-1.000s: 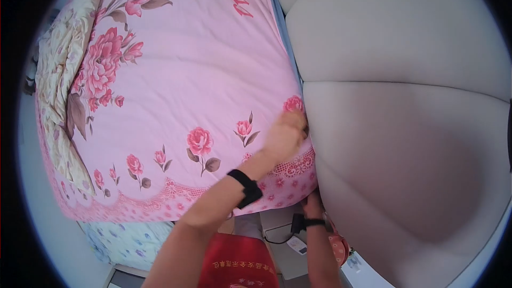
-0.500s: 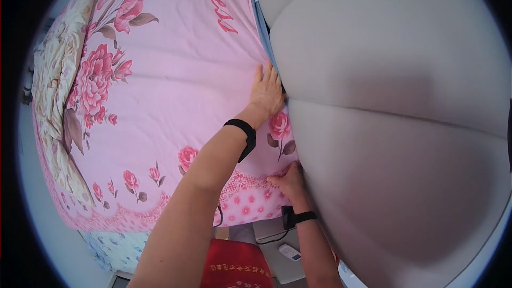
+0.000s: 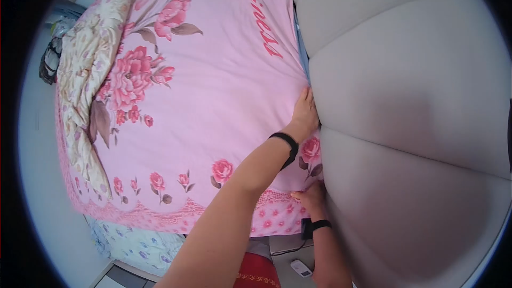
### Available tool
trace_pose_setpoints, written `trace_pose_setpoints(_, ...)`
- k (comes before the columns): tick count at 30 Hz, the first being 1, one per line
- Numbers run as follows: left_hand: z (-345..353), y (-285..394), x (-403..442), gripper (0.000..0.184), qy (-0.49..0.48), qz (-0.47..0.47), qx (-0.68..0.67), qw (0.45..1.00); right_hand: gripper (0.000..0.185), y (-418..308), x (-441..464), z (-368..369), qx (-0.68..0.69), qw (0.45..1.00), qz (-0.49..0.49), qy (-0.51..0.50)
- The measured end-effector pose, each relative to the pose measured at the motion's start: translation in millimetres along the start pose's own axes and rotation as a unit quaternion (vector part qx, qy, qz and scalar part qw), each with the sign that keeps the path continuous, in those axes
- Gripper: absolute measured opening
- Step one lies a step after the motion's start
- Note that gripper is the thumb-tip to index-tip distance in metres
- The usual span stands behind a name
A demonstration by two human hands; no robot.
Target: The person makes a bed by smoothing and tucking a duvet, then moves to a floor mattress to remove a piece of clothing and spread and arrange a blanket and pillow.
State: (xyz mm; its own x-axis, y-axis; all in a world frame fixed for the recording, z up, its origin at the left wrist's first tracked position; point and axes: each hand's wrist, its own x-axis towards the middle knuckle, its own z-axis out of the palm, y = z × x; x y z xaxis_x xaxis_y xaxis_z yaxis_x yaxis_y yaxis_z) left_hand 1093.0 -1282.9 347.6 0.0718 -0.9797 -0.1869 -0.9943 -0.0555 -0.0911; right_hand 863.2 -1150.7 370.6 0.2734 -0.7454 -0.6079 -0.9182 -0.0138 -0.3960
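Hands are placed at the edge where a pink flowered sheet (image 3: 213,106) meets a grey padded headboard (image 3: 405,64). With twelve o'clock taken as the top of the view, the sheet is spread from the centre out to nine o'clock and up to twelve, and the headboard stands along the side from one to five.

The left hand (image 3: 305,114) is set at three o'clock, its fingers held close together and laid on the sheet beside the headboard; whether any cloth is pinched there cannot be told. The right hand (image 3: 313,198) is set near five o'clock, well apart from the left, its thumb resting on the lace-patterned border; its other fingers are hidden, so its grip cannot be told.

As far as can be judged, most of the bed is covered and the near border is hung fairly evenly. Shallow creases are left running toward the left hand, and a blue strip (image 3: 301,42) is left exposed at one o'clock, between sheet and headboard. A cream quilt (image 3: 88,69) is bunched between nine and ten o'clock, not spread out. Below the border, a pale blue flowered cloth (image 3: 141,245) is seen between seven and eight.
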Motion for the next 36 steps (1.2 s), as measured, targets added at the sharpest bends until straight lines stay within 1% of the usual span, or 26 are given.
trace_pose_setpoints(1, -10.6, -7.2, -14.4, 0.064, -0.001, 0.008, -0.054, 0.998, 0.082, -5.0, 0.5, -9.1, 0.049, 0.997, -0.045, -0.045)
trace_pose_setpoints(4, -26.3, -36.3, -72.4, 0.066, 0.108, -0.053, -0.192, 0.974, 0.088, 13.1, 8.7, 9.1, -0.029, 0.999, 0.022, -0.010)
trace_pose_setpoints(5, -23.5, -45.8, -84.3, 0.075, 0.105, -0.107, -0.179, 0.972, 0.089, 16.5, 9.6, 14.2, -0.046, 0.998, 0.036, 0.001)
trace_pose_setpoints(6, -19.7, -55.6, -92.2, 0.077, 0.097, -0.109, -0.180, 0.973, 0.090, 13.9, 8.9, 16.0, -0.064, 0.997, 0.050, 0.011)
trace_pose_setpoints(8, -11.9, -69.9, -102.4, 0.082, 0.081, -0.119, -0.186, 0.972, 0.089, 12.9, 5.7, 14.3, -0.056, 0.997, 0.036, 0.033)
trace_pose_setpoints(9, 2.8, -69.0, -93.4, 0.092, 0.080, -0.118, -0.187, 0.972, 0.086, 14.5, 9.7, 13.9, -0.039, 0.998, 0.041, 0.014)
trace_pose_setpoints(11, -4.2, -71.1, -78.2, 0.099, 0.050, -0.114, -0.201, 0.972, 0.081, 25.8, 12.6, 17.4, -0.001, 0.998, 0.046, -0.040)
trace_pose_setpoints(12, -4.9, -71.5, -71.5, 0.102, 0.038, -0.109, -0.204, 0.972, 0.056, 18.4, 9.5, 10.9, 0.238, 0.967, -0.015, -0.089)
trace_pose_setpoints(13, -5.4, -73.7, -67.7, 0.105, 0.025, -0.108, -0.200, 0.973, 0.053, -8.0, 2.4, 1.0, 0.290, 0.949, -0.103, -0.063)
trace_pose_setpoints(14, -8.0, -77.1, -66.5, 0.107, 0.014, -0.103, -0.205, 0.973, 0.052, 17.4, 19.8, 19.4, 0.343, 0.926, -0.133, -0.083)
trace_pose_setpoints(16, -14.2, -78.1, -68.2, 0.107, -0.004, -0.093, -0.222, 0.971, 0.045, 29.2, 20.6, 19.7, 0.191, 0.979, -0.070, -0.033)
trace_pose_setpoints(17, -21.4, -81.8, -67.6, 0.106, -0.010, -0.091, -0.233, 0.968, 0.050, 10.9, 12.1, 2.6, 0.146, 0.985, -0.086, -0.037)
trace_pose_setpoints(19, -38.4, -96.6, -67.5, 0.096, -0.037, -0.064, -0.371, 0.926, 0.058, 7.2, 12.6, 8.5, 0.246, 0.969, 0.019, -0.036)
trace_pose_setpoints(20, -42.3, -109.4, -76.8, 0.091, -0.050, -0.051, -0.438, 0.896, 0.061, 0.0, 14.6, 8.4, 0.250, 0.966, 0.035, -0.056)
trace_pose_setpoints(22, -28.2, -133.9, -118.3, 0.081, 0.113, -0.165, -0.341, 0.919, 0.066, -38.6, -5.9, -18.0, 0.255, 0.959, 0.078, -0.096)
trace_pose_setpoints(23, -19.2, -145.0, -140.6, 0.076, 0.191, -0.213, -0.288, 0.914, 0.066, -31.4, 0.1, -13.8, 0.239, 0.964, 0.074, -0.089)
trace_pose_setpoints(25, 7.6, -204.6, -213.0, 0.066, 0.199, -0.316, -0.263, 0.890, 0.067, -1.3, 18.4, 1.6, 0.192, 0.979, 0.034, -0.056)
trace_pose_setpoints(26, 33.6, -226.2, -249.5, 0.062, 0.209, -0.448, -0.118, 0.861, 0.067, 5.6, 21.0, 4.5, 0.170, 0.984, 0.033, -0.044)
trace_pose_setpoints(27, 75.3, -251.2, -294.6, 0.059, 0.273, -0.526, -0.186, 0.783, 0.067, 8.6, 22.2, 5.3, 0.149, 0.988, 0.033, -0.033)
trace_pose_setpoints(28, 89.8, -270.7, -343.4, 0.063, 0.128, -0.635, -0.204, 0.734, 0.067, -14.2, 6.7, -5.4, 0.132, 0.988, 0.070, -0.045)
trace_pose_setpoints(29, 95.0, -282.8, -368.0, 0.068, 0.132, -0.764, -0.156, 0.611, 0.062, 1.5, 7.0, 3.4, 0.119, 0.992, 0.041, -0.022)
trace_pose_setpoints(31, 114.8, -291.4, -375.1, 0.070, 0.080, -0.792, -0.125, 0.593, 0.053, 42.3, 27.7, 20.7, 0.090, 0.995, -0.026, 0.026)
trace_pose_setpoints(32, 124.1, -291.5, -372.9, 0.072, 0.053, -0.804, -0.111, 0.582, 0.053, 48.5, 32.5, 19.9, 0.095, 0.995, -0.030, 0.004)
trace_pose_setpoints(33, 119.9, -286.0, -346.4, 0.074, 0.076, -0.748, -0.112, 0.650, 0.053, 53.0, 35.0, 19.5, 0.100, 0.994, -0.034, -0.019)
trace_pose_setpoints(35, 90.2, -277.3, -280.8, 0.075, 0.052, -0.592, -0.199, 0.779, 0.057, 67.5, 41.6, 25.4, 0.130, 0.989, -0.015, -0.065)
trace_pose_setpoints(36, 81.1, -266.6, -241.5, 0.073, 0.080, -0.535, -0.153, 0.827, 0.061, 80.7, 46.9, 29.0, 0.154, 0.984, 0.008, -0.084)
